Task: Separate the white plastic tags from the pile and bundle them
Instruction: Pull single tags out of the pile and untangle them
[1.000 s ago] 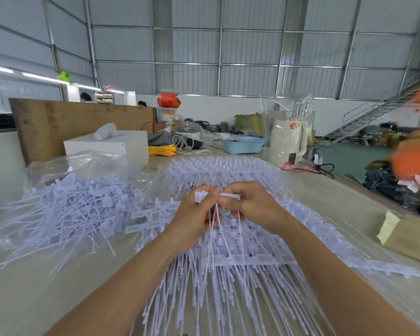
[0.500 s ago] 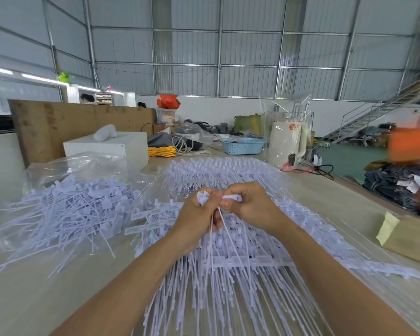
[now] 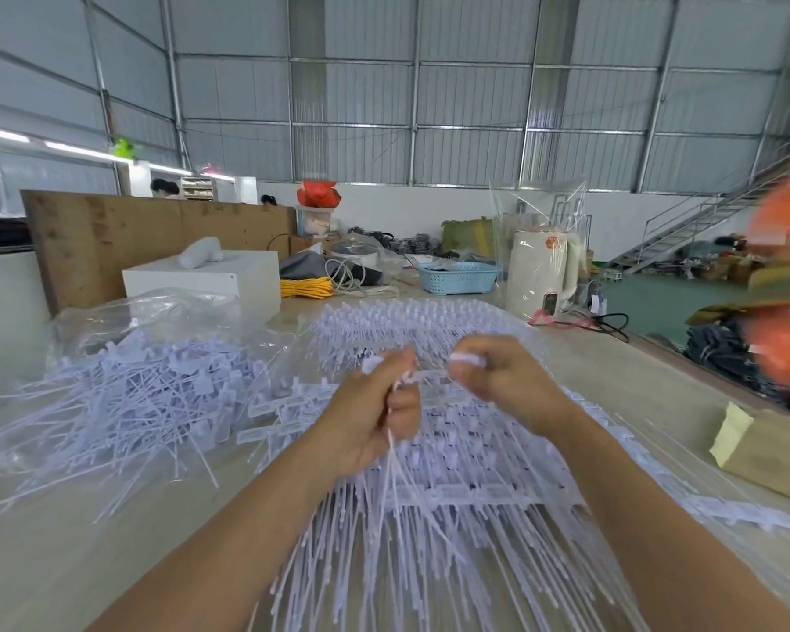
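Head view shows 2 hands raised over the tag pile — the left hand clutches a gathered bundle of tags with stems hanging, likely kept aligned, while the right hand pinches 1 tag head just pulled aside.

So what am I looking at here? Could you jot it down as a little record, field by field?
place: large metal-walled hall, long table
left hand: grips a bunch of white tags whose tails hang toward the person
right hand: pinches a white tag head, apart from the left hand
under the hands: attached tags in rows, fanned across the table
left side: loose tag pile on a clear plastic bag
further back: white box, yellow cord, blue basket
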A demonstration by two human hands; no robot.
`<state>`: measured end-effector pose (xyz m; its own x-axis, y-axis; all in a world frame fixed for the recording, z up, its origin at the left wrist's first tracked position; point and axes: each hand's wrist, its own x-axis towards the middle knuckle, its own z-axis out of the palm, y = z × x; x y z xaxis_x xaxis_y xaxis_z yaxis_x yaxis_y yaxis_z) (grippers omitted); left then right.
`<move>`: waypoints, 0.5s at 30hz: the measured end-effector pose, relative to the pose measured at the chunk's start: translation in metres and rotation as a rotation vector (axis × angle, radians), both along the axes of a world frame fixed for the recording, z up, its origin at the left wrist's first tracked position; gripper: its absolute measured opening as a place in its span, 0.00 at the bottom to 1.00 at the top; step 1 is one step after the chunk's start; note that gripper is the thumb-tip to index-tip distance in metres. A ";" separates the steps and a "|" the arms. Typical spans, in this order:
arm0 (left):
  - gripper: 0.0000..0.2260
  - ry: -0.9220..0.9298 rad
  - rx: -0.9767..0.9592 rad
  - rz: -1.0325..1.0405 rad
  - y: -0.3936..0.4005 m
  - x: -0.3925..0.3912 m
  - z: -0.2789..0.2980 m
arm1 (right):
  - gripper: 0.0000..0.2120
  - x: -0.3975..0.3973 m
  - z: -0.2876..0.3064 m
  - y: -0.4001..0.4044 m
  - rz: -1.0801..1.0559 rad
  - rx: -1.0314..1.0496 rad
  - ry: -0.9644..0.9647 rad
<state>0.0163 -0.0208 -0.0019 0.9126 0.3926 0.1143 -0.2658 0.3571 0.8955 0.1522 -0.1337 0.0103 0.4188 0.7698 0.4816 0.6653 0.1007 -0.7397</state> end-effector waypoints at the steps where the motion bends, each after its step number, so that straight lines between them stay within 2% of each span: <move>1: 0.10 -0.045 -0.094 0.016 0.002 0.001 0.002 | 0.11 0.006 0.002 -0.003 -0.057 0.112 0.099; 3: 0.11 -0.109 -0.252 0.086 0.008 0.004 0.002 | 0.11 0.017 0.010 -0.012 -0.078 0.370 0.437; 5: 0.12 -0.134 -0.357 0.132 0.013 0.006 0.000 | 0.13 0.022 0.017 -0.015 0.092 0.575 0.788; 7: 0.12 -0.119 -0.377 0.125 0.015 0.008 -0.002 | 0.13 0.016 0.016 -0.010 0.249 0.569 0.933; 9: 0.14 -0.082 -0.332 0.076 0.012 0.009 -0.004 | 0.10 0.000 0.008 0.003 0.249 0.374 0.840; 11: 0.19 -0.028 -0.195 0.006 0.007 0.010 -0.006 | 0.07 -0.020 -0.001 0.018 0.155 0.176 0.610; 13: 0.27 0.001 -0.035 -0.066 0.001 0.009 -0.007 | 0.06 -0.036 -0.008 0.028 0.104 0.144 0.405; 15: 0.32 0.018 0.026 -0.139 -0.004 0.007 -0.005 | 0.07 -0.042 -0.010 0.032 0.031 0.182 0.249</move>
<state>0.0233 -0.0244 -0.0073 0.9600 0.2592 0.1056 -0.1988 0.3660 0.9091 0.1103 -0.1019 -0.0002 0.5192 0.6944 0.4983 0.4602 0.2641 -0.8476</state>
